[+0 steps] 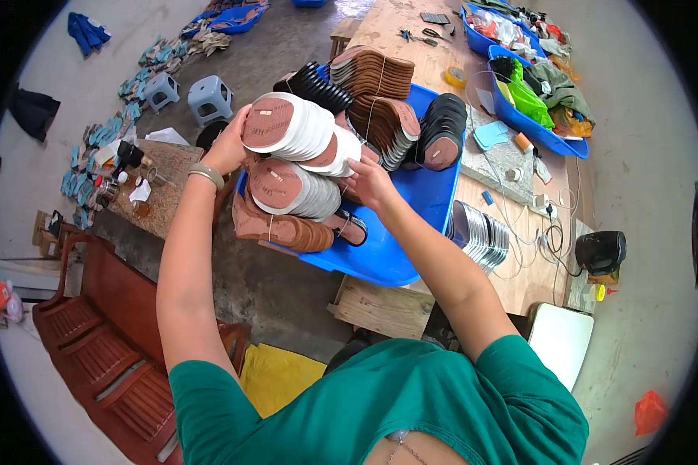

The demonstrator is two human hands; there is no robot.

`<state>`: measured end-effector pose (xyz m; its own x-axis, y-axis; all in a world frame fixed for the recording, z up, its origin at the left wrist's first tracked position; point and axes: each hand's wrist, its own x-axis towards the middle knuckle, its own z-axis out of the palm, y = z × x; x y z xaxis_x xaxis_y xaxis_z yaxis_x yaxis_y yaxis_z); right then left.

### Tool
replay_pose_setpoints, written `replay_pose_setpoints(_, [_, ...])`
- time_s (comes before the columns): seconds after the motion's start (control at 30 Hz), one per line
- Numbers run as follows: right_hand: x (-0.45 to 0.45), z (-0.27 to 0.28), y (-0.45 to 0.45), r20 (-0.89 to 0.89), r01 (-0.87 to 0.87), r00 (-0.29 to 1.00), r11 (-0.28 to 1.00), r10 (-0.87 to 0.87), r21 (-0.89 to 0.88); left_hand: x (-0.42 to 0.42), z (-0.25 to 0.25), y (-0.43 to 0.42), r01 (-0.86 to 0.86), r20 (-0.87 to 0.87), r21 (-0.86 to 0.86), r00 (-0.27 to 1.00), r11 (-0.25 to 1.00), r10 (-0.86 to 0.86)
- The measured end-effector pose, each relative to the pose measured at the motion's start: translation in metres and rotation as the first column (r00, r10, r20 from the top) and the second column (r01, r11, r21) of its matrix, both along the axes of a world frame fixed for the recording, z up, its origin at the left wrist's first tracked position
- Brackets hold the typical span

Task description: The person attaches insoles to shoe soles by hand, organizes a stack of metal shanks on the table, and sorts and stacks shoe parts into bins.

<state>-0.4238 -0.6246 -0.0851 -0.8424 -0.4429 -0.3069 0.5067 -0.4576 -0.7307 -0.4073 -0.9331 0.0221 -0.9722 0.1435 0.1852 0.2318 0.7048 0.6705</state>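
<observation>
Between my two hands is a stack of white-edged shoe insoles (329,149) with reddish-brown printed faces. My left hand (226,150) is closed on its left end, with most fingertips hidden behind the stack. At the right end, my right hand (369,183) grips it, thumb on the near side. The stack is over a blue plastic tub (395,260). Directly below it lies a grey-edged insole bundle (296,188), and under that a brown bundle (287,232). Farther back in the tub are tied brown insoles (376,74) and black ones (442,132).
The tub rests on a wooden table (392,306). Right of it stands a silvery stack (479,236), near cables and a black device (599,252). Blue bins (539,136) of cloth and bags line the wall. A wooden bench (116,341) and grey stools (209,99) are left.
</observation>
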Motion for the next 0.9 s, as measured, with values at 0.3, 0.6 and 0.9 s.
replay_pose_setpoints(0.3, [-0.009,0.055,-0.01,-0.187,0.105,0.976,0.993,-0.114,-0.058,0.012,0.042,0.001,0.043,0.016,0.135,0.999,0.99,-0.046])
replay_pose_setpoints(0.6, [0.033,0.279,0.082,-0.741,0.139,0.671,0.986,-0.029,0.088,0.053,0.118,0.063,0.011,0.026,0.867,0.997,0.499,-0.068])
replay_pose_setpoints(0.9, [0.196,0.17,0.237,-0.579,0.257,0.806,0.953,-0.12,0.16,0.135,0.06,0.304,-0.106,0.171,0.978,0.904,0.182,-0.392])
